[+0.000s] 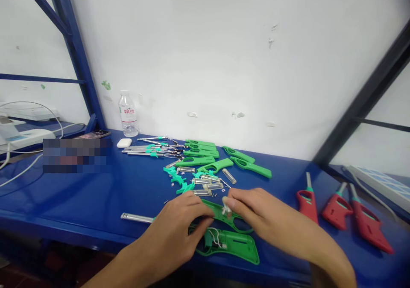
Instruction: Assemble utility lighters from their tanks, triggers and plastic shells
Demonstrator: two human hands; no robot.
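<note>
My left hand (179, 224) is closed over an open green lighter shell half (240, 244), its fingers curled at the near end. White wire and a dark green part lie inside that half, and a metal tube (137, 218) sticks out left beneath my hand. In my right hand (256, 209), thumb and fingers pinch a small clear fuel tank (227, 211) with a white piece at its top. It is held above a second green shell half (216, 210) lying just behind the first. My left palm hides part of the lighter.
Behind my hands lie several clear tanks (213, 186), teal triggers (177, 178), metal tubes with wires (144, 153) and green shells (214, 165). Red lighters (338, 211) lie at right. A water bottle (128, 115) and white case (124, 143) stand near the wall.
</note>
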